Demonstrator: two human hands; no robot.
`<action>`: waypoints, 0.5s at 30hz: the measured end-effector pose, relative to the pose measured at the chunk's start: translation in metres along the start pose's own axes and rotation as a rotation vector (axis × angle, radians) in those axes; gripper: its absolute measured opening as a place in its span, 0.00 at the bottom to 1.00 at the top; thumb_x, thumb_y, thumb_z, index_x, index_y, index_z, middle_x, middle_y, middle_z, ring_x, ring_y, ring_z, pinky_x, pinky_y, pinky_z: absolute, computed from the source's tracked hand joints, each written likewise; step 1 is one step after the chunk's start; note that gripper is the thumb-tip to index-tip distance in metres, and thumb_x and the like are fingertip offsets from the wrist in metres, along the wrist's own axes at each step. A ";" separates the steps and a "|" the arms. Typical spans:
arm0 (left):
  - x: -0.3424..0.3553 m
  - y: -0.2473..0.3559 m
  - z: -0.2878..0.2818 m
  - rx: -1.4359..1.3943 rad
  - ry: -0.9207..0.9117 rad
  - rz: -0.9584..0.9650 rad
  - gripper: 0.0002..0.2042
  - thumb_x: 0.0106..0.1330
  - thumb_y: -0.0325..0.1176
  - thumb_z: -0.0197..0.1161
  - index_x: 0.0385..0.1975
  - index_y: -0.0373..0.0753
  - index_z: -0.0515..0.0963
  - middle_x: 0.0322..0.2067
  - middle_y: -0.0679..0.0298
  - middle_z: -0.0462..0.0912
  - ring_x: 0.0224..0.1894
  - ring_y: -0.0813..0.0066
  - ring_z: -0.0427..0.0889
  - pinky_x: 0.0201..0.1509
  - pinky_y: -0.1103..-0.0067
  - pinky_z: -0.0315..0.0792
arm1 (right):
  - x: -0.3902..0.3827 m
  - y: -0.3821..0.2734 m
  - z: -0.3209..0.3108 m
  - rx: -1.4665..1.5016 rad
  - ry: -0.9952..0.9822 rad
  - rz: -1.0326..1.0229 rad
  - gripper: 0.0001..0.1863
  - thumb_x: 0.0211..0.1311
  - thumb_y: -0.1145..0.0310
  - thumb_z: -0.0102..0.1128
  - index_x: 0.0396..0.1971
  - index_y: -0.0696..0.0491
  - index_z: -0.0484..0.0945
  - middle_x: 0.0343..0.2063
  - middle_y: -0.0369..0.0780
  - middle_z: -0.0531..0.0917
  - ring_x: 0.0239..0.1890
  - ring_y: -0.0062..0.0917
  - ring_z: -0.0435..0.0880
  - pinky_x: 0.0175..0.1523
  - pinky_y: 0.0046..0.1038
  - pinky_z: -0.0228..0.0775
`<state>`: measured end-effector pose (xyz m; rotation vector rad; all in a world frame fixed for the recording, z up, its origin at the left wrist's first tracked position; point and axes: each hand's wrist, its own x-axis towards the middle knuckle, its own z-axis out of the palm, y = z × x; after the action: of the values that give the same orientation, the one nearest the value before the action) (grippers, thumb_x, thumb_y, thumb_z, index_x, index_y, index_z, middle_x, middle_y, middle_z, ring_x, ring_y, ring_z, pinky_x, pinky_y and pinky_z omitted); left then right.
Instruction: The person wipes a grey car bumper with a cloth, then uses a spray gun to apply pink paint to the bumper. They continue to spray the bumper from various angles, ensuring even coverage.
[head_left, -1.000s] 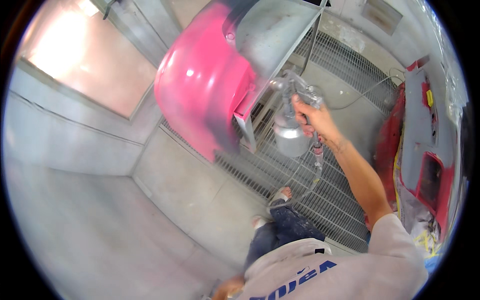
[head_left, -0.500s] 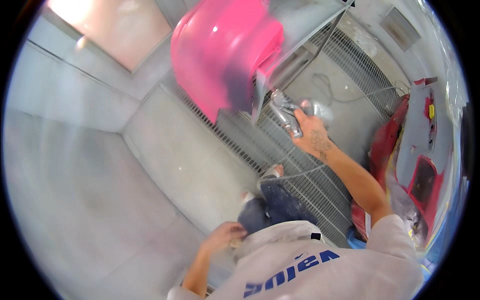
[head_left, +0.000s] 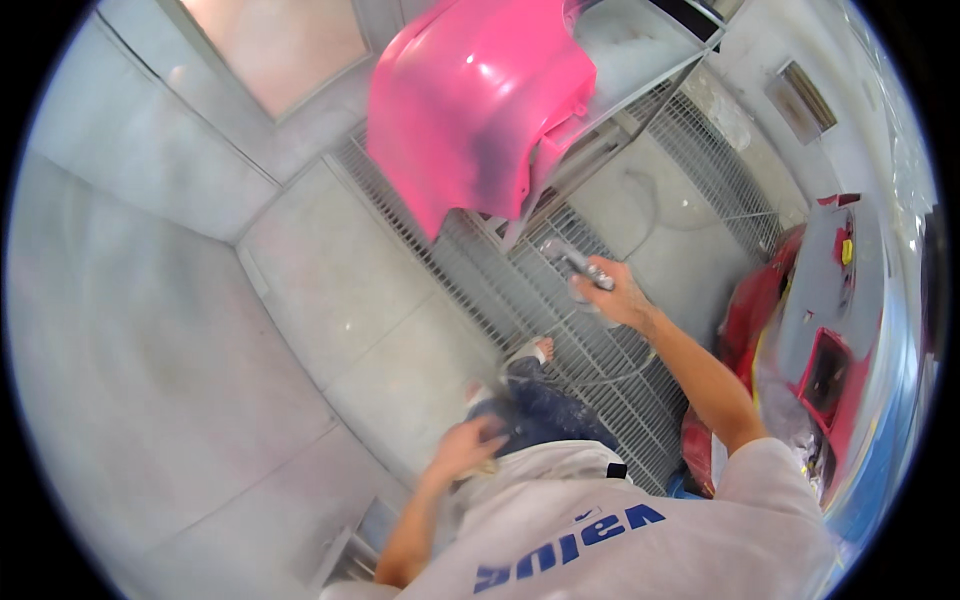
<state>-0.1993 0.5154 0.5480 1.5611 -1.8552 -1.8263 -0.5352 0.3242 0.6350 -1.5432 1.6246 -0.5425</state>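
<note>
My right hand (head_left: 622, 298) is closed around the handle of a metal spray gun (head_left: 572, 262), held out in front of me over the floor grating. A glossy bright pink car bumper (head_left: 480, 110) rests ahead, with a dull greyish patch on its lower part. The gun is just below the bumper's lower right corner, apart from it. Beneath my right hand the gun's cup is mostly hidden. Close to my waist, my left hand (head_left: 466, 447) hangs with loosely bent fingers, a little blurred, and nothing shows in it.
A metal stand (head_left: 640, 125) supports the bumper. A pale hose (head_left: 610, 378) crosses the floor grating (head_left: 640, 400) near my feet. Along the right side lean red and grey car body parts (head_left: 840, 290) beside plastic sheeting. Pale walls (head_left: 150, 330) close in the left.
My right hand has drawn the spray gun down from beside the bumper's edge and turned it. My left hand has shifted slightly at my waist. The whole view has swung a little.
</note>
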 end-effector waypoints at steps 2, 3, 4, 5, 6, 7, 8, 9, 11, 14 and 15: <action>0.026 0.023 0.004 0.107 0.006 0.095 0.25 0.61 0.41 0.72 0.57 0.40 0.75 0.43 0.60 0.87 0.44 0.63 0.86 0.50 0.70 0.78 | -0.004 -0.023 -0.003 0.206 0.116 0.069 0.19 0.68 0.53 0.64 0.38 0.57 0.80 0.21 0.35 0.79 0.27 0.22 0.78 0.35 0.29 0.70; 0.040 0.034 0.010 0.162 0.005 0.144 0.29 0.60 0.41 0.73 0.60 0.42 0.73 0.47 0.58 0.86 0.48 0.59 0.86 0.53 0.68 0.78 | -0.005 -0.035 0.002 0.257 0.171 0.091 0.19 0.68 0.53 0.64 0.39 0.57 0.80 0.21 0.34 0.79 0.26 0.21 0.78 0.34 0.29 0.70; 0.058 0.039 0.020 0.161 0.029 0.229 0.32 0.59 0.44 0.73 0.63 0.44 0.71 0.51 0.57 0.84 0.51 0.56 0.84 0.57 0.66 0.76 | -0.004 -0.047 0.007 0.310 0.224 0.109 0.20 0.69 0.52 0.63 0.39 0.57 0.80 0.21 0.33 0.79 0.26 0.20 0.77 0.33 0.28 0.70; 0.076 0.046 0.034 0.172 0.003 0.289 0.33 0.59 0.45 0.72 0.64 0.45 0.70 0.53 0.57 0.84 0.53 0.55 0.83 0.58 0.66 0.75 | -0.002 -0.058 0.015 0.338 0.262 0.119 0.20 0.69 0.51 0.63 0.39 0.57 0.80 0.20 0.32 0.78 0.24 0.20 0.76 0.32 0.28 0.69; 0.094 0.052 0.048 0.181 -0.018 0.345 0.34 0.59 0.47 0.72 0.65 0.46 0.69 0.55 0.56 0.83 0.54 0.53 0.83 0.60 0.65 0.74 | 0.000 -0.072 0.022 0.340 0.257 0.159 0.21 0.69 0.50 0.63 0.39 0.57 0.80 0.20 0.32 0.79 0.23 0.20 0.76 0.30 0.28 0.69; 0.107 0.061 0.059 0.208 -0.082 0.367 0.33 0.59 0.48 0.72 0.63 0.46 0.71 0.54 0.56 0.83 0.54 0.53 0.83 0.60 0.65 0.73 | 0.002 -0.087 0.030 0.343 0.251 0.198 0.22 0.69 0.49 0.62 0.39 0.56 0.80 0.20 0.32 0.79 0.22 0.20 0.76 0.28 0.28 0.69; 0.121 0.065 0.066 0.235 -0.142 0.391 0.32 0.59 0.50 0.72 0.62 0.46 0.72 0.54 0.55 0.83 0.54 0.53 0.83 0.61 0.65 0.73 | 0.001 -0.113 0.032 0.312 0.206 0.263 0.22 0.68 0.48 0.62 0.39 0.56 0.80 0.21 0.33 0.79 0.21 0.19 0.76 0.26 0.27 0.68; 0.132 0.062 0.075 0.195 -0.245 0.358 0.31 0.59 0.51 0.71 0.61 0.46 0.74 0.53 0.55 0.84 0.54 0.53 0.83 0.60 0.65 0.73 | 0.000 -0.129 0.034 0.282 0.160 0.334 0.23 0.68 0.47 0.62 0.40 0.55 0.80 0.21 0.33 0.80 0.19 0.19 0.76 0.24 0.26 0.67; 0.146 0.048 0.090 0.141 -0.401 0.290 0.29 0.59 0.54 0.70 0.56 0.45 0.77 0.50 0.53 0.85 0.54 0.53 0.83 0.59 0.66 0.74 | 0.009 -0.140 0.034 0.235 0.011 0.237 0.25 0.67 0.45 0.62 0.38 0.56 0.81 0.21 0.34 0.80 0.16 0.19 0.75 0.19 0.26 0.64; 0.150 0.023 0.095 0.189 -0.491 0.212 0.27 0.61 0.60 0.66 0.50 0.45 0.82 0.46 0.53 0.86 0.52 0.53 0.84 0.57 0.66 0.74 | 0.026 -0.149 0.024 0.223 0.050 0.173 0.27 0.66 0.44 0.62 0.33 0.58 0.80 0.18 0.36 0.80 0.13 0.19 0.75 0.14 0.25 0.61; 0.149 0.009 0.094 0.215 -0.445 0.202 0.27 0.62 0.61 0.64 0.49 0.45 0.81 0.45 0.53 0.86 0.51 0.53 0.84 0.55 0.65 0.75 | 0.032 -0.149 0.017 0.231 0.115 0.169 0.27 0.66 0.44 0.62 0.31 0.58 0.80 0.17 0.36 0.79 0.12 0.19 0.75 0.14 0.25 0.61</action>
<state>-0.3382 0.4738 0.4473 1.0179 -2.3664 -2.0580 -0.4281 0.2736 0.7324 -1.2131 1.6953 -0.7101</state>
